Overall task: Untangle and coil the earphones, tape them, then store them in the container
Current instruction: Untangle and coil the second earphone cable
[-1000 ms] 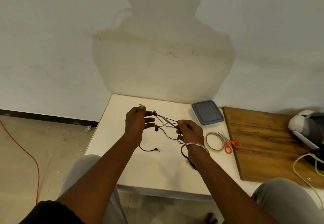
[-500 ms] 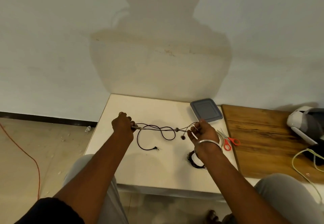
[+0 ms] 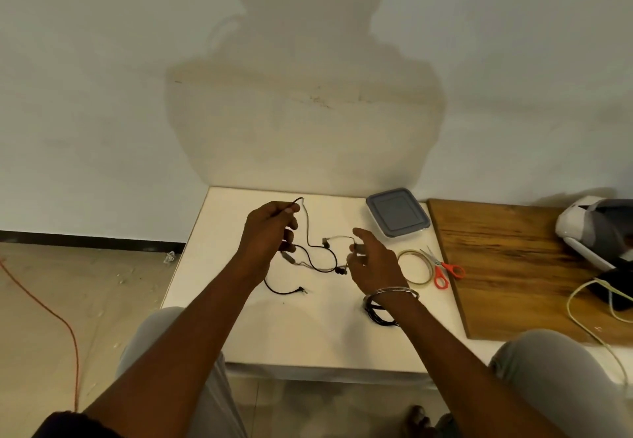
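Black thin-corded earphones point(image 3: 324, 241) hang tangled above the white bench point(image 3: 239, 317), left hand point(image 3: 270, 228) pinching one end, right hand's point(image 3: 373, 261) grip unclear; ease loops apart slowly, never yanking.

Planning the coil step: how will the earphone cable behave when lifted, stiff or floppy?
Likely floppy: the earphone cable droops in loose loops from the left hand. Probably light, since a pinch of the fingers holds it up.

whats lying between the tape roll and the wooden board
In the head view, the red-handled scissors: blades across the tape roll rim, one handle reaching the wooden board edge.
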